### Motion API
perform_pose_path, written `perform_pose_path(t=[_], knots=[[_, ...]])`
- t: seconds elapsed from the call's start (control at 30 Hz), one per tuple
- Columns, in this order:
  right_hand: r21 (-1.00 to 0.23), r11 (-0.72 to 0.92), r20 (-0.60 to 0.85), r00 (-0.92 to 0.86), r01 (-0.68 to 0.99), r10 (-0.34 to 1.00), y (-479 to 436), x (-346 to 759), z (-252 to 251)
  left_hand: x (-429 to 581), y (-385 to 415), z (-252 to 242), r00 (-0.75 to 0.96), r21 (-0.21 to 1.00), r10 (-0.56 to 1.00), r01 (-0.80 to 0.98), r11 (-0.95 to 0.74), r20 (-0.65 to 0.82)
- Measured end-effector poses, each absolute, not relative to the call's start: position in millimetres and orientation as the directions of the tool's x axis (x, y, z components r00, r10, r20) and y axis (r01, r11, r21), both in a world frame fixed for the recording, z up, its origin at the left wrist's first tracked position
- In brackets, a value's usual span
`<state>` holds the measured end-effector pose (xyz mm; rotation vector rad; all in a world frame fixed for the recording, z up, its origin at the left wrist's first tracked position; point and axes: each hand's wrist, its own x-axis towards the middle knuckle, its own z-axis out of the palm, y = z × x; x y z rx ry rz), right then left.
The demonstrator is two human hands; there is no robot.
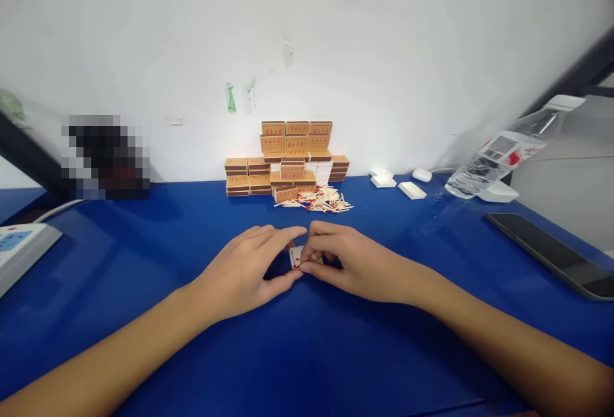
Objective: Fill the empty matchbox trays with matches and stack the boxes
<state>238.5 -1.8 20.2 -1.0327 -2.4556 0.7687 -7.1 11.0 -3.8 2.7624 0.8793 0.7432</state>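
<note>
On the blue table (307, 353), the left hand (244, 270) and right hand (352, 263) meet at the middle. Both pinch a small white cardboard tray (296, 256) with red-tipped matches showing in it. Farther off, a loose heap of wooden matches (321, 200) lies not yet boxed, just before stacked orange matchboxes (288, 158). The work looks partway done.

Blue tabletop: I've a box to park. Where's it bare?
Bare: between white power strip and left hand; between right hand and black phone. Crowded: back wall, stacked orange matchboxes, loose matches, white trays. Hands pinch a small white tray.
</note>
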Motion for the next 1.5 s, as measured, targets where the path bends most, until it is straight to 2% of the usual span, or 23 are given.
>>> perform_pose_path(t=[0.17,0.5,0.63,0.73,0.8,1.03,1.13,1.33,1.5], knots=[[-0.614,0.56,0.068,-0.67,0.556,0.74,-1.8,239.4,21.2,-6.1,9.6,-2.6,0.713,0.278,0.557,0.483,-0.831,0.426],[-0.612,0.563,0.063,-0.676,0.555,0.734,-4.3,238.8,21.4,-6.1,9.6,-1.9,0.728,0.26,0.537,0.471,-0.843,0.425],[-0.581,0.592,0.177,-0.622,0.559,0.762,9.5,247.0,20.8,-5.8,9.1,-0.8,0.724,0.269,0.546,0.475,-0.838,0.422],[-0.445,0.593,0.344,-0.483,0.671,0.805,33.6,268.2,15.7,-5.7,8.6,-1.5,0.721,0.275,0.569,0.499,-0.822,0.396],[-0.349,0.525,0.387,-0.39,0.777,0.835,50.1,285.4,10.6,-5.6,8.3,-2.6,0.718,0.277,0.581,0.511,-0.814,0.384],[-0.248,0.485,0.31,-0.406,0.838,0.86,68.4,308.7,0.4,-6.0,8.7,-3.5,0.718,0.277,0.596,0.528,-0.803,0.36],[-0.273,0.51,0.314,-0.425,0.816,0.849,68.1,310.7,2.7,-6.5,8.9,-2.5,0.721,0.279,0.595,0.525,-0.804,0.355],[-0.327,0.467,0.217,-0.416,0.821,0.883,72.1,320.9,3.9,-5.9,9.2,-0.5,0.738,0.275,0.571,0.501,-0.821,0.361],[-0.339,0.477,0.197,-0.434,0.811,0.879,69.6,319.1,6.0,-6.6,9.7,1.5,0.773,0.269,0.503,0.427,-0.863,0.387]])
